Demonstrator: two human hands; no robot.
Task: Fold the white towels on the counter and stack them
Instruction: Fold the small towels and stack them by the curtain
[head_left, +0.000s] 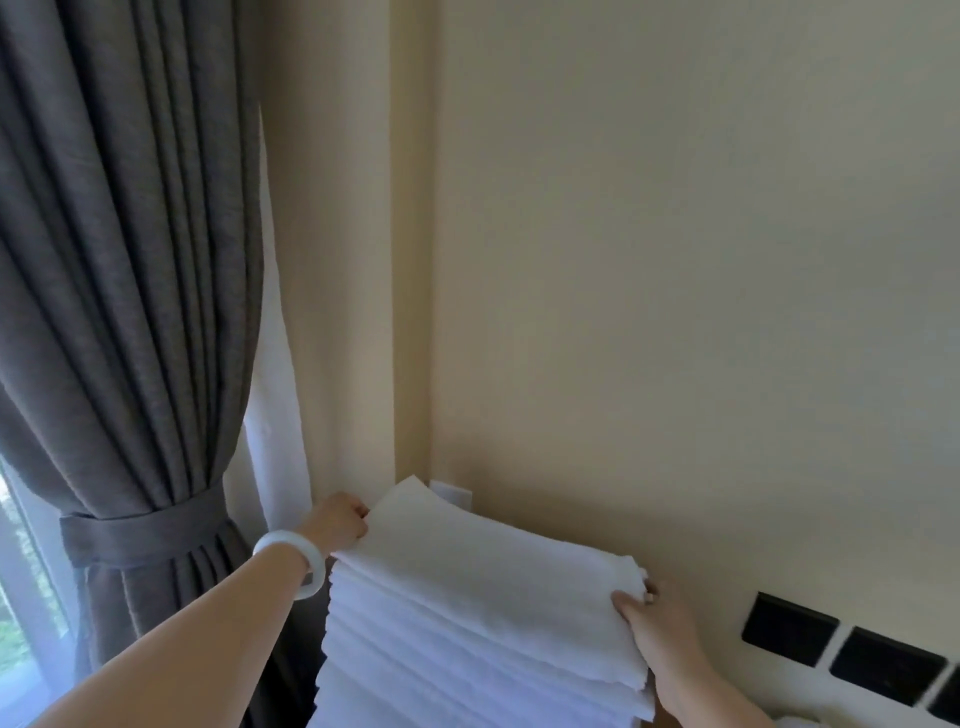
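A tall stack of towels (467, 623) fills the lower middle of the view, set close to the cream wall (675, 260) in the corner beside the grey curtain (130, 260); the desk under it is out of sight below the frame, so I cannot say how the stack sits on it. The left hand (340, 522), with a white bangle (296, 564) on its wrist, is closed on the far left corner of the top towel (467, 540); the right hand (654, 623) is pinched on the near right corner, thumb on top and fingers tucked under the edge, possibly over more than one layer. The two hands are well apart, at opposite ends of that top towel.

The cloth looks soft and limp; it will sag wherever it is not held, and a single towel should weigh next to nothing, though the whole stack would be heavy and floppy to shift at once. The surface looks matt and napped, so I would expect it to cling to the towel beneath, not slide, which could drag a lower layer askew; nothing here is fragile. The sensible hold is at the corners or along the short edges, as now, keeping the towel taut between the hands; gripping the middle would let both ends droop and spoil the fold. The layered edges on the right side look ragged, so squaring them by pressing along the sides may be needed.
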